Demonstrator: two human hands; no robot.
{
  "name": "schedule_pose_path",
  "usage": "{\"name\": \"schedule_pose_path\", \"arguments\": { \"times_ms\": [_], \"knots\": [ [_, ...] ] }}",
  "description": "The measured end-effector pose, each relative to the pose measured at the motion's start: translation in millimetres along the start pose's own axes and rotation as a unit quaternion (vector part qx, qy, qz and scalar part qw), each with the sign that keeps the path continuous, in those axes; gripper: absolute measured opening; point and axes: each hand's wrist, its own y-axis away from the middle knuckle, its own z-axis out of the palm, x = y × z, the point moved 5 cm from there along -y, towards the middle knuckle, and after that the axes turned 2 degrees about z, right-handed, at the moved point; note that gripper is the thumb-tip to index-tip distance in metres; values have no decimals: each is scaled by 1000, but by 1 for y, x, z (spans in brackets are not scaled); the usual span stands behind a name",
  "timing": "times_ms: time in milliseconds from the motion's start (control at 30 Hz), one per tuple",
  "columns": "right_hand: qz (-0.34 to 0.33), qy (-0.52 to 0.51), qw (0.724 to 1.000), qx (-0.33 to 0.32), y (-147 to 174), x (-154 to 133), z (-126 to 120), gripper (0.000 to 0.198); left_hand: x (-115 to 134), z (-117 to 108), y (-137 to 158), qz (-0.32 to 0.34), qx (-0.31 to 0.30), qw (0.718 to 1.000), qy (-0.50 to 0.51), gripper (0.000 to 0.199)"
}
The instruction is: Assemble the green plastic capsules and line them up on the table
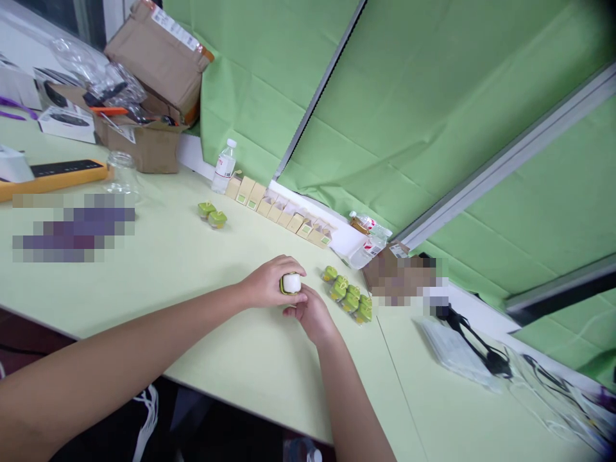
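Two hands are held close together over the pale table [158, 269], with a white item [291, 283] between them, near the middle of the view. By the left hand [269, 281] the item is gripped, its far side wrapped by curled fingers and its near side met by the thumb. The right hand [315, 317] is placed at 5 o'clock from the item, with fingers partly bent; whether the item is gripped by it too cannot be told.

With the item taken as the clock's centre, several green packs [353, 298] are grouped at 3 o'clock, near the right hand, and a green pair [217, 219] is set at 10 o'clock. At 12 o'clock a row of tan boxes [275, 208] is lined up, with an upright bottle [224, 168] placed at its left end, at 11 o'clock. Clear bottles [373, 247] are heaped at 2 o'clock. Farther out, a glass jar [122, 170] is seen at 10 o'clock, and behind it a carton [156, 146] is filled with odds and ends. The far side is covered by green cloth [409, 115].
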Motion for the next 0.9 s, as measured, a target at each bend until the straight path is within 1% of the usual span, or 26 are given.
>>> {"name": "schedule_pose_path", "arguments": {
  "times_ms": [100,167,267,400,433,467,500,567,600,667,733,767,833,900],
  "knots": [
    [30,-17,998,-59,4,1,9,26,3,0,0,30,3,999,18,50],
    [32,-24,997,-62,6,0,11,25,4,-1,0,39,3,999,23,54],
    [13,-34,999,-35,4,-1,8,21,1,0,1,28,-17,999,23,61],
    [-23,-49,998,33,-1,-4,-4,17,-8,0,3,0,-67,997,26,82],
    [-25,-61,996,56,-3,-3,-9,17,-12,-1,3,-8,-70,997,29,81],
    [-26,-79,993,80,-4,-2,-14,17,-16,-3,3,-20,-63,997,31,75],
    [-26,-100,989,104,-6,0,-19,17,-21,-6,2,-37,-46,998,31,63],
    [-28,-134,980,146,-8,3,-28,15,-36,-14,0,-89,9,996,16,40],
    [-29,-142,976,164,-8,4,-32,15,-45,-18,-1,-120,36,992,1,36],
    [-29,-142,971,191,-9,5,-37,15,-63,-22,1,-177,54,982,-26,34],
    [-37,-117,968,218,-8,5,-40,16,-76,-18,4,-206,18,978,-30,36],
    [-46,-94,967,234,-8,3,-41,18,-80,-15,7,-211,-10,977,-34,43],
    [-76,-31,960,269,-6,-1,-43,22,-84,-8,13,-205,-72,975,-48,60],
    [-121,47,946,297,-4,-6,-44,27,-82,0,18,-188,-123,972,-67,71]
  ]
}}
